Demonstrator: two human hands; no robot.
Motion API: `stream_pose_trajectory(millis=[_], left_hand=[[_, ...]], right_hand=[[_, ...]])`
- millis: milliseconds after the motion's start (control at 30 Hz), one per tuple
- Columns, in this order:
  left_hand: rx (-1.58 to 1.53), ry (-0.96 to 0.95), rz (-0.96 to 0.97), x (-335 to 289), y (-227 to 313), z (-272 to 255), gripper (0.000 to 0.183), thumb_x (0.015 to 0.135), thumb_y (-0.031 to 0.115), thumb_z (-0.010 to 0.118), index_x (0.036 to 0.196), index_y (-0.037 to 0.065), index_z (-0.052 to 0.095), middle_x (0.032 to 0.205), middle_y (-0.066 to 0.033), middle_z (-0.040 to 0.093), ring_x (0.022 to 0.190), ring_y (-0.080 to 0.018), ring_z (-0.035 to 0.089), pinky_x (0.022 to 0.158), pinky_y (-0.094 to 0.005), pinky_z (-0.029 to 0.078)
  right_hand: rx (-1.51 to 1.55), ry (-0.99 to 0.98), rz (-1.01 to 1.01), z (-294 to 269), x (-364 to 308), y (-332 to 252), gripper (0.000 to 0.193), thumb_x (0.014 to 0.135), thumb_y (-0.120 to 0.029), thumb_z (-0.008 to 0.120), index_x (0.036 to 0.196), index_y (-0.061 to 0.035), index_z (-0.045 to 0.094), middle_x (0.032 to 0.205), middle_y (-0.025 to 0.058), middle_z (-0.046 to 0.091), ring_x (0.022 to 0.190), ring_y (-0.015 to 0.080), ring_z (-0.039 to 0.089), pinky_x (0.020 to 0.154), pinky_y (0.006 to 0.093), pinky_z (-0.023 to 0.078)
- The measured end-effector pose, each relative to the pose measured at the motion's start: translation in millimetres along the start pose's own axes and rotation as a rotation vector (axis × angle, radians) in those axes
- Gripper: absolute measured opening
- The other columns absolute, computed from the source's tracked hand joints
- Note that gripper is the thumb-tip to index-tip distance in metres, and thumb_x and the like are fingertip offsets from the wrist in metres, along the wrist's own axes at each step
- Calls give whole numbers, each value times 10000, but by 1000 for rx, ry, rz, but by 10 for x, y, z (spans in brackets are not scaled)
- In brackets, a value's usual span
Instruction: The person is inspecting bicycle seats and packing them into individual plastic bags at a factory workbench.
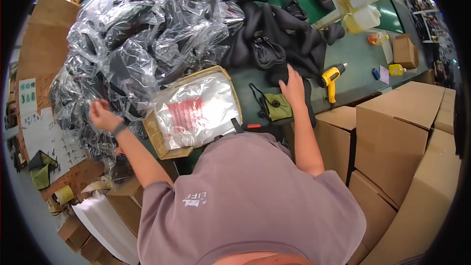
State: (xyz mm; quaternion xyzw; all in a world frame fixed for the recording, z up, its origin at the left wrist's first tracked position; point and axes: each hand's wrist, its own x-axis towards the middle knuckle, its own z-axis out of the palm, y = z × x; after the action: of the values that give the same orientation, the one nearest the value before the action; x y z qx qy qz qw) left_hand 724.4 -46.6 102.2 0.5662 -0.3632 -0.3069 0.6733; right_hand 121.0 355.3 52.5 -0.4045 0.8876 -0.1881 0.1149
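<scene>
**Left hand at bagged pile, right hand by bare saddles, bag box between**

My left hand (104,115): fingers loosely curled, at the near edge of the bagged saddles (132,64). Can't tell if the fingertips pinch any film. Dark band (118,128) on that wrist. The pile runs from beside this hand to well beyond it, clear film crumpled all over it.

My right hand (294,88): fingers extended, thumb held off from them, back of the hand up. It's over the near end of the bare saddles (250,22), all black, which spread out beyond it. One dark saddle (310,98) sits just right of the wrist, partly behind it; can't tell if I'm touching it.

Between the hands: open carton (153,136) with a stack of clear bags (216,100) in it, red print on the top one.

Just left of my right wrist: green pouch (278,106) with a dark cord. Small red piece (253,126) nearer my body.

Right of my right hand: yellow heat gun (332,81) lying on the green bench (351,56). Farther right, a yellow bottle (397,69) and a small box (405,51). Big cartons (392,127) stacked right of my right forearm.
</scene>
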Motion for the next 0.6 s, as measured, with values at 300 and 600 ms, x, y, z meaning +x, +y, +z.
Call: stream_pose_trajectory(millis=[300, 600], left_hand=[[429, -812, 242, -3168, 613, 134, 173, 998, 49, 815, 1170, 39, 832, 1094, -115, 856, 919, -235, 823, 837, -373, 636], [326, -1152, 560, -3623, 1259, 592, 628, 880, 188, 936, 1442, 26, 705, 1380, -179, 748, 1238, -352, 731, 1053, -454, 596]], right_hand=[[-118, 86, -435, 683, 836, -210, 1036, 623, -144, 1010, 1556, -67, 568, 1670, 282, 479, 1449, 502, 542, 1256, 552, 436], [28, -258, -495, -1341, 42, -875, 504, 834, -343, 941, 1117, 24, 744, 1042, 244, 750, 1017, 470, 720, 903, 525, 565]])
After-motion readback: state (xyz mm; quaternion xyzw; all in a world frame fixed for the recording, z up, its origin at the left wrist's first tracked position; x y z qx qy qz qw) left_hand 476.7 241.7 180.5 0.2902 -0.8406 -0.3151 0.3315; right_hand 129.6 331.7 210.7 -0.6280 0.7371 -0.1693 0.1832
